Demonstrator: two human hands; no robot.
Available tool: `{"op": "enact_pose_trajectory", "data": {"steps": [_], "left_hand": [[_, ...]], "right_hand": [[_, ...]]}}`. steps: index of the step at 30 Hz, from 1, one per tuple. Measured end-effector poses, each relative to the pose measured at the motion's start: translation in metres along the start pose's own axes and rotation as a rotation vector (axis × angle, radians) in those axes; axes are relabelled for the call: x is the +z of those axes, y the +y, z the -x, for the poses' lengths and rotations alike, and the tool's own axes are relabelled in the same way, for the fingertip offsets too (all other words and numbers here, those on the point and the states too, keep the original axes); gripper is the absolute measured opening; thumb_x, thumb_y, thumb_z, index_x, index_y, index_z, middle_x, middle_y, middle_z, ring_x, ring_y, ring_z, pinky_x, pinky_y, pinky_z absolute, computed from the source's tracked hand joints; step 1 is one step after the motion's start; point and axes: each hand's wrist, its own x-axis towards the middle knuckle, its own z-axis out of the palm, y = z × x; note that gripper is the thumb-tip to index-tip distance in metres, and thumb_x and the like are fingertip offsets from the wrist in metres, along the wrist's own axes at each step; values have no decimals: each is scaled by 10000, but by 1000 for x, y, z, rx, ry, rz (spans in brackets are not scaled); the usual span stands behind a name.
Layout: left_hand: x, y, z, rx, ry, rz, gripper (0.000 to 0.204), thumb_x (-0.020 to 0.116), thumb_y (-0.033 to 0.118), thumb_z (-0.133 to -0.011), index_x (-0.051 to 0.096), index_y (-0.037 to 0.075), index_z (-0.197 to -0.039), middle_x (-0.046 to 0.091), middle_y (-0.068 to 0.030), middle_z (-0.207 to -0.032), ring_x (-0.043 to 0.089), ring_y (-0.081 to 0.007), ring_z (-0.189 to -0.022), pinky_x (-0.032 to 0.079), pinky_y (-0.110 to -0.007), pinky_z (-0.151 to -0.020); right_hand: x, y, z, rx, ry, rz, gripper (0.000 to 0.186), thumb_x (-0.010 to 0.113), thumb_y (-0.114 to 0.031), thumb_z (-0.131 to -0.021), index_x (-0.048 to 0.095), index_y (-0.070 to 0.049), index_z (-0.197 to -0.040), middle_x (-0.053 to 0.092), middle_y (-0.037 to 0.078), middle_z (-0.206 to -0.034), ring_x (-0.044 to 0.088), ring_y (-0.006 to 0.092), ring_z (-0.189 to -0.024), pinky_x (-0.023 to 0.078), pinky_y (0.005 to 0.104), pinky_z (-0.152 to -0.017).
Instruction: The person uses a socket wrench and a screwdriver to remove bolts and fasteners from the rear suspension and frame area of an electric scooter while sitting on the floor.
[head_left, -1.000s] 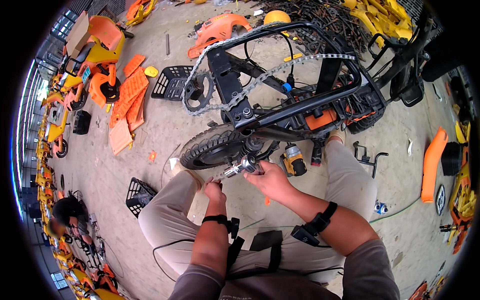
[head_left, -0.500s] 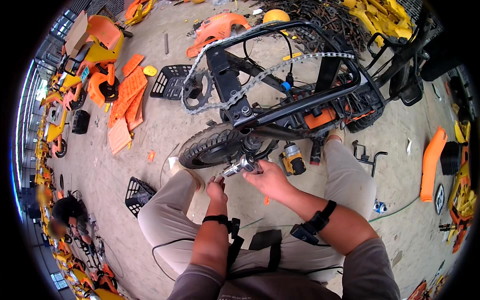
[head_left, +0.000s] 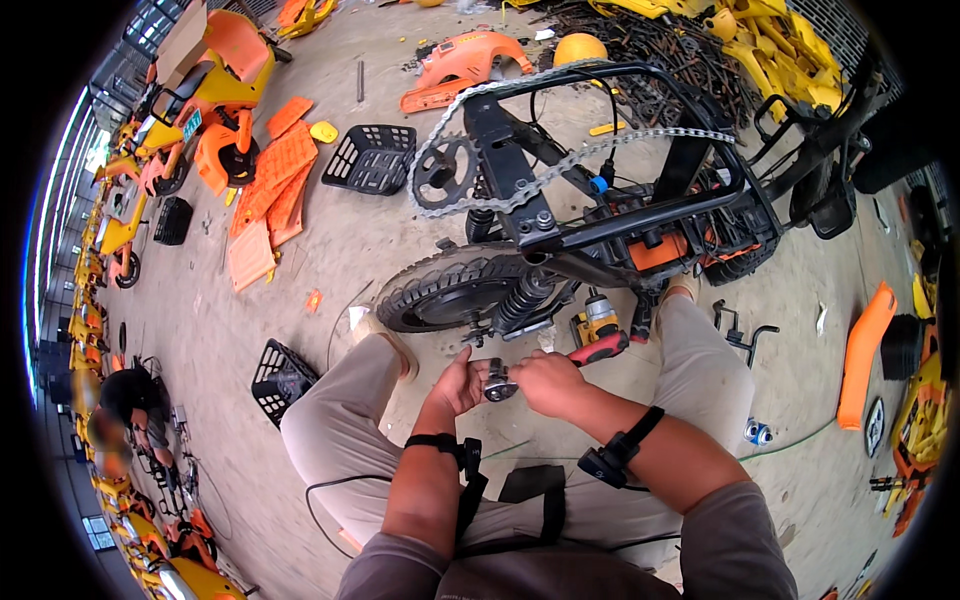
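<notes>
My right hand (head_left: 548, 383) grips a ratchet wrench with a red and black handle (head_left: 603, 347); its chrome head (head_left: 500, 387) points toward my left hand. My left hand (head_left: 462, 384) is palm up, its fingers closed at the socket end of that wrench. Just beyond both hands is the rear wheel (head_left: 450, 290) of a stripped black bike frame (head_left: 600, 225), with a black coil shock absorber (head_left: 524, 300) beside it. A loose silver chain (head_left: 560, 165) hangs over the frame and round a chainring (head_left: 445, 172).
A yellow and black power tool (head_left: 597, 318) stands under the frame, between my feet. Black baskets (head_left: 370, 160) and orange panels (head_left: 275, 190) lie to the left. At right are an orange panel (head_left: 866, 355) and a can (head_left: 757, 432). A person (head_left: 130, 400) crouches far left.
The wrench has swung round, so its red handle now points right, and both hands have drawn slightly nearer me. My left fingers have closed in on its socket end. The view has shifted slightly.
</notes>
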Motion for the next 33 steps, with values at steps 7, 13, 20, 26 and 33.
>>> {"op": "enact_pose_trajectory", "data": {"steps": [7,13,20,26,33], "left_hand": [[18,-22,-1,45,30,38,208,531,257,-907,552,58,-964,621,-47,-785,612,-159,-699,510,-318,-620],[5,-18,-14,285,168,-88,142,580,152,-879,491,51,-836,492,-18,-689,461,-112,-560,412,-244,-524],[-11,-24,-24,240,288,-58,159,577,164,-884,491,38,-838,491,-28,-689,464,-121,-558,417,-253,-523],[-28,-35,-49,277,603,-601,260,607,235,-861,518,-9,-841,537,-56,-679,503,-150,-553,445,-288,-512],[-8,-27,-34,248,550,-480,265,619,241,-845,515,-2,-856,538,-52,-669,505,-152,-535,442,-297,-495]], "right_hand": [[17,-14,-27,31,-332,189,155,586,-121,-731,666,-77,-856,672,76,-842,654,241,-820,515,378,-671],[-9,0,-40,143,-603,164,205,609,-131,-726,674,-54,-905,673,115,-907,651,277,-869,518,374,-690],[-7,8,-39,220,-605,107,262,613,-158,-717,638,-48,-954,662,134,-933,641,297,-878,511,397,-726],[-5,-11,-42,94,-512,214,203,607,-146,-720,658,-62,-898,672,113,-882,656,272,-826,517,398,-685],[-18,-23,-35,41,-440,223,154,594,-140,-718,680,-54,-812,677,111,-842,664,275,-792,520,387,-655]]}}
